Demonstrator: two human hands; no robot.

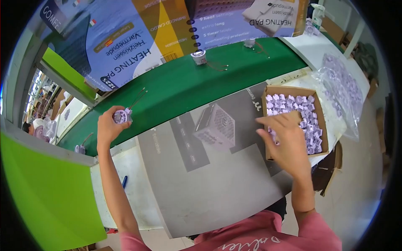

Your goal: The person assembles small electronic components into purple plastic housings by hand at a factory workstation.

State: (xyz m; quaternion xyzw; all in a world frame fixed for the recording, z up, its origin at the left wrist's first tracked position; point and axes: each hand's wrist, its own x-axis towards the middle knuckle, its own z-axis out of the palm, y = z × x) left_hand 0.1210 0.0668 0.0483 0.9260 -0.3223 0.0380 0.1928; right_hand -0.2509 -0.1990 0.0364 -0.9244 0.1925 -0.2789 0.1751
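My left hand (108, 129) is closed around a round, pale plastic part (122, 116) with thin wires trailing from its top. It holds the part over the green belt (167, 94), toward the left. My right hand (289, 144) reaches over the near left side of an open cardboard box (289, 90). Its thumb and fingers are apart, and I see nothing between them. Many small, pale lilac plastic pieces (310, 125) fill the box; the hand hides some of them.
Similar wired round parts (199, 57) sit on the belt. A grey printed cardboard sheet (201, 192) covers the bench before me. A clear bag of pale pieces (343, 90) lies right of the box, a blue pen (125, 182) at left. Printed cardboard (125, 37) overhangs the belt's far side.
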